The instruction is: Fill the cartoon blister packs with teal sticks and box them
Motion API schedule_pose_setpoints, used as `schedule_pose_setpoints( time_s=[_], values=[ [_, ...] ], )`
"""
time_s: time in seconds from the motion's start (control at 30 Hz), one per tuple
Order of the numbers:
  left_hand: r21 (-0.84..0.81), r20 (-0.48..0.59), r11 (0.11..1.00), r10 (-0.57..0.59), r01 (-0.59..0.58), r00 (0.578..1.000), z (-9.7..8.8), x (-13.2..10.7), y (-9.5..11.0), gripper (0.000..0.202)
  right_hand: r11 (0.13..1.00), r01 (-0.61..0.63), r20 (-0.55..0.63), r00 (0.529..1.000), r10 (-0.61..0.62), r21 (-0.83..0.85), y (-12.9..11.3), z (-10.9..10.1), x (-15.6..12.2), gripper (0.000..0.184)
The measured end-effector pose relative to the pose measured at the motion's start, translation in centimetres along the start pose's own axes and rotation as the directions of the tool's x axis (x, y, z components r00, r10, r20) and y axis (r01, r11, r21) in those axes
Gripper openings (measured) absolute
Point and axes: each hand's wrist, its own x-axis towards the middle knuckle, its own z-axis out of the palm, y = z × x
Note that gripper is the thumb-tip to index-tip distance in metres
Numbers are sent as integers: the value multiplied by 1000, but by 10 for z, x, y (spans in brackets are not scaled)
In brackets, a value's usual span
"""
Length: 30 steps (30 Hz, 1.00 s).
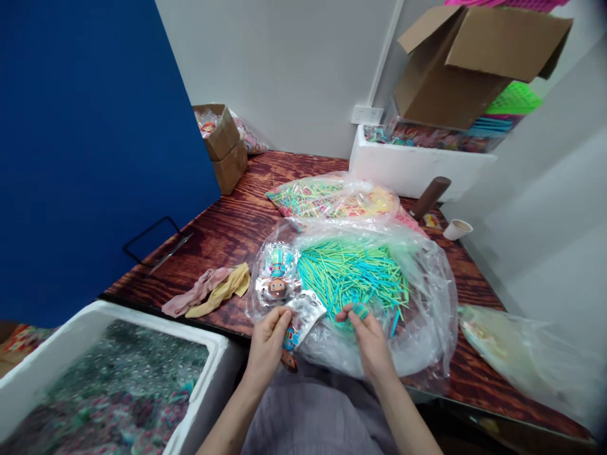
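Note:
My left hand (268,344) is closed on a small shiny printed packet (303,316) at the near edge of the table. My right hand (367,335) pinches a few green and blue sticks (353,278) from a big pile lying in an open clear plastic bag (427,316). A second shiny packet with a cartoon figure (276,275) lies on the bag just beyond my left hand.
A white foam box (208,354) full of packets stands at the near left. Pink and yellow cloths (208,292) lie on the dark wood table (237,215). Further back are another bag of coloured sticks (332,196), a foam box (412,167), cardboard boxes (465,63), a paper cup (458,229).

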Motion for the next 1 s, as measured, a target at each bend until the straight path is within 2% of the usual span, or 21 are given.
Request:
schedule_pose_setpoints(
  time_s=[0.07,0.13,0.2,0.27,0.37,0.47,0.53,0.63,0.7,0.77,0.83,0.9,0.93,1.0],
  values=[
    [3,57,999,-36,36,998,0,-1,-2,42,972,-15,-3,1000,16,236,-24,11,7,24],
    [17,99,1000,-24,23,995,3,-2,-4,44,913,-46,79,997,15,405,-49,26,14,22],
    [27,129,1000,6,-10,992,6,-3,-7,43,869,-58,123,992,-3,491,-70,43,19,19],
    [27,148,999,27,-32,989,9,-4,-10,41,864,-59,171,985,-31,501,-84,58,21,19],
    [1,144,1000,21,-21,989,12,-6,-10,41,891,-28,205,976,-74,453,-89,74,16,20],
    [-15,144,999,-28,30,989,11,-7,-7,41,926,-58,256,966,-42,372,-82,77,7,23],
    [15,128,1000,5,-7,992,11,-8,-4,36,934,-113,277,961,16,339,-75,74,2,24],
    [69,114,990,116,-125,987,11,-8,-2,26,939,-153,255,964,73,309,-68,67,-6,24],
    [70,124,984,152,-161,981,12,-8,-2,24,964,-147,276,958,82,221,-69,63,-11,24],
    [56,135,985,158,-166,978,14,-9,-2,24,990,-116,357,931,79,84,-75,61,-17,26],
    [26,140,992,115,-120,983,15,-10,-1,28,996,-88,430,899,85,-13,-83,58,-21,35],
    [-15,156,999,36,-34,987,16,-11,0,36,998,-58,424,903,64,-29,-89,57,-25,47],
    [-38,162,999,1,5,987,16,-11,1,39,999,-25,395,918,34,-27,-91,56,-26,47],
    [-79,172,996,-30,44,985,16,-11,1,43,993,92,348,935,-61,-73,-93,56,-28,33]
  ],
)
